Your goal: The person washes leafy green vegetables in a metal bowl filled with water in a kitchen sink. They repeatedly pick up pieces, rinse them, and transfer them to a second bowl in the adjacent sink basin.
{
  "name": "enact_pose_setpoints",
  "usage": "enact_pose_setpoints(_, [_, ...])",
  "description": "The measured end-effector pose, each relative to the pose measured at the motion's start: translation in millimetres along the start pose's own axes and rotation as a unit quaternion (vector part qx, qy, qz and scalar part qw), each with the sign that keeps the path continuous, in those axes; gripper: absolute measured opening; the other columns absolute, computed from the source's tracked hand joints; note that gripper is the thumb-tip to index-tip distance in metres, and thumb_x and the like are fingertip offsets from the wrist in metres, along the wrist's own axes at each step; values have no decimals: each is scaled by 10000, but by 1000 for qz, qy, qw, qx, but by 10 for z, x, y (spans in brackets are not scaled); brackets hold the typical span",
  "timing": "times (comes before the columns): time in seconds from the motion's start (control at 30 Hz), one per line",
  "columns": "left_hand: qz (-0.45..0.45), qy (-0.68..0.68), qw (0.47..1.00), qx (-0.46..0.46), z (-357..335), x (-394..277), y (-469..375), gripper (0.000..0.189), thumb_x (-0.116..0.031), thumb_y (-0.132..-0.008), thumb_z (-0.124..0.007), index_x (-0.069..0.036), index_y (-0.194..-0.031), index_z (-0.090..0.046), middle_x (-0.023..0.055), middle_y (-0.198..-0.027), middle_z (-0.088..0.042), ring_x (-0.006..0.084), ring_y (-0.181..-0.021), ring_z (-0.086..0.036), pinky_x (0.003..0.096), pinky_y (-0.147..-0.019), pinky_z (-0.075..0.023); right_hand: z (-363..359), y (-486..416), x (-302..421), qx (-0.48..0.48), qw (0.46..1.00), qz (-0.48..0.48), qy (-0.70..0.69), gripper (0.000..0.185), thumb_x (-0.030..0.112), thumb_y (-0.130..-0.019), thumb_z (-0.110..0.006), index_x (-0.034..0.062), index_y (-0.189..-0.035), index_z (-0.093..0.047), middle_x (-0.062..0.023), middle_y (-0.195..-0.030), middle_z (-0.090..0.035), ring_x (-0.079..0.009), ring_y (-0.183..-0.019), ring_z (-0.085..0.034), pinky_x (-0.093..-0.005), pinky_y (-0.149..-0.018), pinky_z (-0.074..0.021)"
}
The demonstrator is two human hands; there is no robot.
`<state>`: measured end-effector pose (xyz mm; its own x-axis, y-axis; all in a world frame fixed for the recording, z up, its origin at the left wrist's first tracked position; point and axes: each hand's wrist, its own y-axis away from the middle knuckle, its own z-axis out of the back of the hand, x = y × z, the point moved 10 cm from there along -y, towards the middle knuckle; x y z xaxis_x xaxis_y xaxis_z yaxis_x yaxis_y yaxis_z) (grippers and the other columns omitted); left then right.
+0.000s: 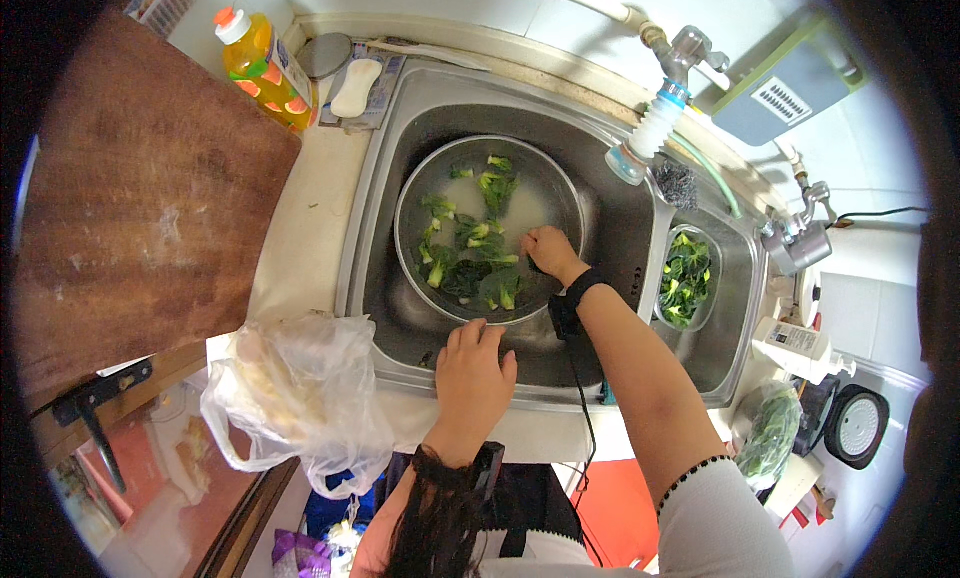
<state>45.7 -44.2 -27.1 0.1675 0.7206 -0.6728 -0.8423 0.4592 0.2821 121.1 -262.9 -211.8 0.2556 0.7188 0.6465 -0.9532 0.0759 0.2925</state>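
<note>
A round metal basin (491, 137) stands in the larger bowl of a stainless steel sink (622, 225), with cloudy water and leafy greens (480, 233) floating in it. My right hand (551, 252) is over the basin's right side, its fingers curled at the water; whether they hold a piece of green cannot be told. At the basin's near rim, my left hand (474, 364) rests its spread fingertips, palm down and holding nothing. Both wrists wear black bands. A clear container (716, 248) filled with cut greens (684, 278) sits in the smaller bowl at the right.
A tap with a flexible spout (651, 139) hangs over the sink's back right. Left are a wooden board (157, 203), a yellow liquid bottle (270, 75) and a plastic bag (292, 390). A white pump bottle (795, 345) and bagged greens (771, 432) stand right. A black cable hangs from my right wrist.
</note>
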Motion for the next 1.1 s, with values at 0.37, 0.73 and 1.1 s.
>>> enact_pose_setpoints(0.37, [1,10,1000,4,13,-6,1,326,-191,-858,-699,-47,-1147,-652,148,-1257,-602,355,-1187,-551,461,-1001,-458,-67,124,-136,133,967,-154,-152,305,282,-1005,-608,8,-1112,-690,-54,-965,-682,-172,-856,-592,-360,-791,-471])
enact_pose_setpoints(0.73, [-12,15,1000,-2,50,-78,-26,345,-188,-857,-700,-32,-1160,-651,158,-1252,-608,364,-1170,-560,466,-999,-459,-180,90,-17,166,976,-63,-126,256,223,-1008,-593,25,-1142,-684,-43,-1007,-701,-142,-927,-587,-331,-861,-472])
enact_pose_setpoints(1.1, [-18,12,1000,-2,54,-88,-36,347,-191,-857,-702,-42,-1166,-648,156,-1255,-603,364,-1180,-557,465,-1010,-458,-138,108,22,173,975,-61,-128,265,231,-1002,-587,21,-1122,-696,-86,-1033,-727,-176,-947,-644,-347,-851,-492])
